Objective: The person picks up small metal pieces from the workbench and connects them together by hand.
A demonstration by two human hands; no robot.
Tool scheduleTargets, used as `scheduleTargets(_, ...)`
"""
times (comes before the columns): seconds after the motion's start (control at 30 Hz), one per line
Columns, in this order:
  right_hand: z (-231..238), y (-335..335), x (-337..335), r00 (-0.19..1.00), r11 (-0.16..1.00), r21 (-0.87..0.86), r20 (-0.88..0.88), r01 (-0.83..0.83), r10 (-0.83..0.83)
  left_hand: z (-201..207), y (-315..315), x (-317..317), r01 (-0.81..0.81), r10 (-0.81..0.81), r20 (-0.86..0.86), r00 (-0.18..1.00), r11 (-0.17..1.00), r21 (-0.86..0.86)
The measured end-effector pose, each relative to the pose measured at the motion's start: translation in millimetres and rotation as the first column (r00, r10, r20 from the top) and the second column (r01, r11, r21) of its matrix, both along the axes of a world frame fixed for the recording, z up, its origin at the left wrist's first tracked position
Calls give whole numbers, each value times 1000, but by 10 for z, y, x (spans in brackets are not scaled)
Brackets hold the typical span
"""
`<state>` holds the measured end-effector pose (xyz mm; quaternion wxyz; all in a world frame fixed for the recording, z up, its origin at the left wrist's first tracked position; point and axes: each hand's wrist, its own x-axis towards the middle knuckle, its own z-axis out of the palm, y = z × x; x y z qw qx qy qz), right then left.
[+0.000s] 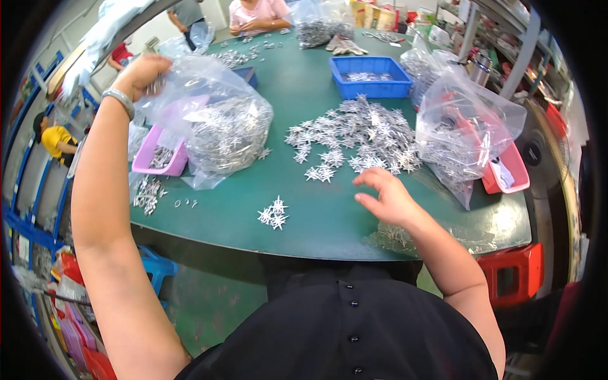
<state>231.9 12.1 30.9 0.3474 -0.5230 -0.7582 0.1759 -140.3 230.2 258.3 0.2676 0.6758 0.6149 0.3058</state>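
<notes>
Raised at the far left, my left hand (145,75) is closed on the gathered top of a clear plastic bag (231,126). Silvery star-shaped metal pieces fill the bag, which rests on the green table (221,218). My right hand (387,197) hovers at the near edge of a big loose pile of the same star pieces (367,132). Its thumb and fingers are apart, with nothing between them. A few star pieces (273,214) lie in a small cluster between the bag and my right hand.
A blue tray (370,95) with star pieces stands behind the pile. Left of the bag is a purple bin (142,155) beside small metal parts (149,193). Another filled clear bag (456,136) leans on a pink bin (516,168) at right. A person in pink (259,14) sits across.
</notes>
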Motion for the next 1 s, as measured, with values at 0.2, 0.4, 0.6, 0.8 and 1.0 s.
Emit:
scheduleTargets(0.2, 49, 798, 336, 947, 957, 44, 134, 287, -291, 224, 102, -238, -39, 21, -736, 677, 999, -7)
scheduleTargets(0.4, 213, 1469, 659, 608, 605, -126, 338, 786, -719, -109, 30, 931, 305, -5, -350, 937, 500, 810)
scheduleTargets(0.6, 67, 1563, 798, 523, 466, -242, 466, 851, -714, -1271, 65, 2446, 754, -606, -523, 599, 647, 114)
scheduleTargets(0.8, 123, 1712, 484, 637, 619, -224, 486, 753, -598, -2138, 538, 2963, 779, -677, -414, 609, 610, 148)
scheduleTargets(1.0, -30, 1637, 849, 580, 572, -197, 516, 797, -630, -2275, 302, 3521, 732, -633, -531, 563, 680, -34)
